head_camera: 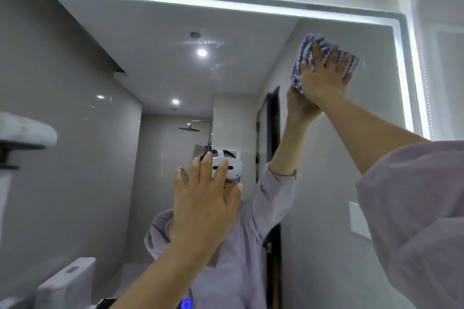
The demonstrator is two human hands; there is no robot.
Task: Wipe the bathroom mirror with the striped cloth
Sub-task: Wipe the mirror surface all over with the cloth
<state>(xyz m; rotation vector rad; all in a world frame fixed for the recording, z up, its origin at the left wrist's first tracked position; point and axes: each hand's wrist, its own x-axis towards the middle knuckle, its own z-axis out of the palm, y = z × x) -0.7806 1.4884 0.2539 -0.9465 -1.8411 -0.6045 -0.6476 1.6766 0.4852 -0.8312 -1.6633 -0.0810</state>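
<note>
Room: grey bathroom, reflected in the lit mirror [150, 78].
Cloth: striped cloth [305, 45] lies flat on the glass near the upper right corner.
Right hand: right hand [324, 73] spreads over the cloth, fingers straight, pressing it on.
Left hand: left hand [206, 203] is lower down, fingers straight and apart, holding nothing; contact with the glass unclear.
Progress: wiping looks under way at top right; faint streaks [216, 68] suggest much is left.

We find no word, number or brand name that we can read anywhere in this view. The only sign-like thing is a small glowing blue round mark [186, 304], seen low in the large wall mirror with a lit white border [105, 88], and it is too blurred for us to tell what it shows.
</note>
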